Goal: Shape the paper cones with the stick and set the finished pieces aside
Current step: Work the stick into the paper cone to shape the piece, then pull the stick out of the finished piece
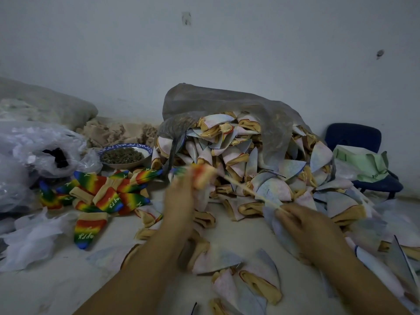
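Well — L hand (179, 201) grips cone (201, 177), R hand (305, 222) holds stick (250, 191).

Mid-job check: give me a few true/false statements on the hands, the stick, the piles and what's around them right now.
1. The right hand grips the stick. True.
2. The left hand is empty. False: it holds a rainbow cone, which is blurred.
3. Other rainbow cones lie to the left of the pale pile. True.
4. The bowl is empty. False: it holds dark pellets.
5. The chair stands at the left. False: it is at the right, by the wall.
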Demonstrator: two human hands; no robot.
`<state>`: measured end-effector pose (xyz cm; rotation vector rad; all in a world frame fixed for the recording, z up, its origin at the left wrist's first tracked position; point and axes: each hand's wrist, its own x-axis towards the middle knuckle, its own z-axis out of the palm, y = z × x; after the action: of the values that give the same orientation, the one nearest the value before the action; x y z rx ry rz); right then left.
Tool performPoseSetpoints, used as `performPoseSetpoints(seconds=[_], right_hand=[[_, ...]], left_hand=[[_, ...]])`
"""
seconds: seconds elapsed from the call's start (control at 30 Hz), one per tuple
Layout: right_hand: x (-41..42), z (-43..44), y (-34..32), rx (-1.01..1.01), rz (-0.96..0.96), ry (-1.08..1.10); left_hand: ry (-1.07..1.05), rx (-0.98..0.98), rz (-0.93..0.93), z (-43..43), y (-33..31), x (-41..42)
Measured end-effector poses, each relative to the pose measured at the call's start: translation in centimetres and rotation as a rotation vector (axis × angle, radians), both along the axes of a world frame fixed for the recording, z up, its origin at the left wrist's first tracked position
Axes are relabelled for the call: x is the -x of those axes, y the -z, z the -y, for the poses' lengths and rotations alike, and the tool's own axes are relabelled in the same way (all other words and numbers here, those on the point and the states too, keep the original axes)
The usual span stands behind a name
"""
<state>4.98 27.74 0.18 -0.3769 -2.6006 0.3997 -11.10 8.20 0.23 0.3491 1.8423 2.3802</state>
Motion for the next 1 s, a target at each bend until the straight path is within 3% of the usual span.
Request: performPoseSetpoints(seconds=[0.07,0.1,0.17,0.27,0.33,0.5,0.57,0.7,0.77,0.9,1.0], right_hand=[[0.0,-0.8,-0.4,0.088,-0.183,0.134],[0.0,-1.0,-0.5,0.099,-0.250,0.177],[0.4,-1.1,-0.5,0.085,-0.180,0.182],[0.3,-0.3,0.1,0.043,0.070,0.119],[0.2,-0.4,0.4,0.043,0.075,0.175],[0.7,-0.5,0.5,-0.109,0.097,0.176],[0.7,-0.6,0.2,-0.081,0.010,0.140],[0.8,-0.3,-0.8,0.177,-0.321,0.107],[1.0,0.2,-0.7,0.352,-0.361,0.107],[1.1,1.2,-0.5,0.548,-0.415,0.095],[1.1,1.9,-0.6,0.578,-0.465,0.054]], left_hand=[[0.089,-0.519,0.242,1.0,-0.7,0.6],[0.136,-0.627,0.312,1.0,-0.8,0.6],[0.215,-0.445,0.286,-0.1,-0.4,-0.3],[0.249,-0.012,0.039,-1.8,0.3,-2.1],[0.255,0.105,-0.086,-2.1,0.9,-2.5],[0.283,0.243,-0.209,-1.9,0.8,-3.1],[0.325,0.308,-0.278,-1.9,0.7,-3.6],[0.546,0.413,-0.427,-2.1,1.2,-5.1],[0.632,0.470,-0.495,-2.4,1.3,-5.6],[0.568,0.495,-0.497,-2.6,1.7,-5.5],[0.547,0.432,-0.446,-2.6,1.5,-5.5]])
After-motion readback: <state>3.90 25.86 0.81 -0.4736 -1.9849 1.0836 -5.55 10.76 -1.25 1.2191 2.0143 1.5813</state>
